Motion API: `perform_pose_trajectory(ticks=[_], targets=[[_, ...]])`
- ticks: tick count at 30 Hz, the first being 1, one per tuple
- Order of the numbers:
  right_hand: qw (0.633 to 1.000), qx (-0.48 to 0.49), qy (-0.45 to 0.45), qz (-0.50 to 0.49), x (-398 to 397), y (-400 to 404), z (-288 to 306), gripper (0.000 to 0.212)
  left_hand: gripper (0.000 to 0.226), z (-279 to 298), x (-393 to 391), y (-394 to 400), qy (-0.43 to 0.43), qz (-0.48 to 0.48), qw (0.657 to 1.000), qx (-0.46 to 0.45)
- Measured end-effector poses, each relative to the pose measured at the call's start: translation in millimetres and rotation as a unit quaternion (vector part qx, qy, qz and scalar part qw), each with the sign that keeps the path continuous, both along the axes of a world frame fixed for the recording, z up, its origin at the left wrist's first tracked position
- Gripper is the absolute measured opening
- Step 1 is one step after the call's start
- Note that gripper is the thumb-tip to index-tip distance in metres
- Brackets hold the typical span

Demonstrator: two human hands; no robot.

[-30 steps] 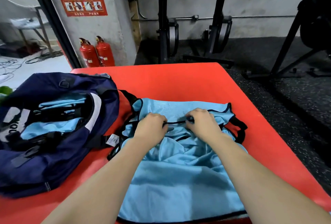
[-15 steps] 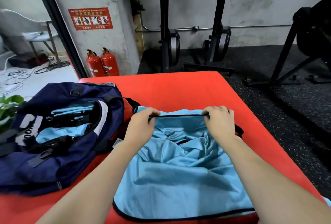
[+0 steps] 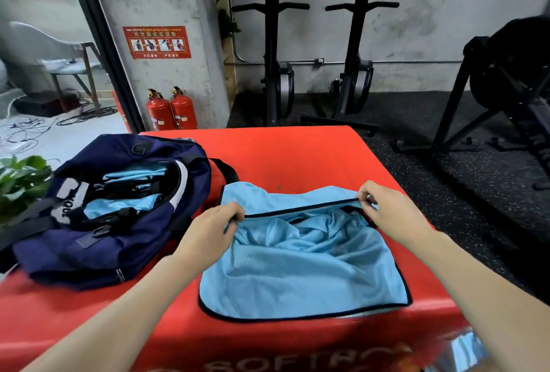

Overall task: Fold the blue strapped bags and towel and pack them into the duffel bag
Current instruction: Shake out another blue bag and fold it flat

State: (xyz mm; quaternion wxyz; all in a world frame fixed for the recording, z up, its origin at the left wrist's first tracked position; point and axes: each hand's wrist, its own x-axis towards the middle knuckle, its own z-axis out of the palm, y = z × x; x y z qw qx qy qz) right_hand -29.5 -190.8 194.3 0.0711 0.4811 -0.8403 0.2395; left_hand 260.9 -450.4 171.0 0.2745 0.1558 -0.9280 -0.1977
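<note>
A light blue bag with black trim (image 3: 303,276) lies on the red padded platform (image 3: 297,157) in front of me. My left hand (image 3: 208,237) pinches its black-edged rim at the left, and my right hand (image 3: 393,214) pinches the same rim at the right, so the edge is stretched taut between them. To the left sits the open navy duffel bag (image 3: 119,240), with light blue fabric and black straps (image 3: 125,202) visible inside it.
A green plant (image 3: 20,181) stands at the far left beside the duffel. Two red fire extinguishers (image 3: 171,109) stand by the concrete pillar. Black exercise machines (image 3: 273,44) line the back wall, and another machine (image 3: 506,80) stands at the right on dark flooring.
My hands have moved apart along the black rim, from close together at the middle to the bag's two sides, pulling the edge straight. The view has tilted up.
</note>
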Motion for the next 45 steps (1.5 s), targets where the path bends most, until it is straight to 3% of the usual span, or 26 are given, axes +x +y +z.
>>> perform_pose_trajectory(ticks=[4,9,12,15,20,23,25,29,33,39,45], targets=[[0.986,-0.005,0.137,0.095,16,34,-4,0.031,0.030,-8,23,13,0.030,-0.049,0.992,-0.110],[0.951,0.043,0.245,0.185,38,75,-18,0.044,0.037,-15,55,31,0.017,-0.087,0.984,-0.157],[0.938,0.061,0.263,0.216,49,91,-28,0.043,0.034,-21,73,35,0.005,-0.098,0.978,-0.183],[0.932,0.058,0.273,0.230,62,99,-39,0.012,0.031,-30,89,39,-0.005,-0.117,0.970,-0.215],[0.933,0.114,0.256,0.224,73,108,-56,0.037,0.023,-41,105,51,-0.070,-0.136,0.958,-0.243],[0.931,0.107,0.273,0.217,74,113,-61,0.049,0.042,-45,112,57,-0.096,-0.134,0.954,-0.249],[0.927,0.105,0.287,0.217,75,115,-64,0.051,0.056,-47,113,54,-0.096,-0.127,0.952,-0.260],[0.918,0.102,0.320,0.210,79,114,-68,0.042,0.050,-49,112,52,-0.081,-0.122,0.960,-0.238],[0.937,0.061,0.277,0.201,82,114,-73,0.041,0.049,-44,112,59,-0.069,-0.098,0.971,-0.205],[0.958,0.018,0.207,0.196,83,118,-58,0.058,0.046,-45,104,67,-0.055,-0.049,0.981,-0.178],[0.985,-0.012,0.104,0.136,80,121,-45,0.040,0.033,-49,98,60,-0.047,-0.084,0.972,-0.215]])
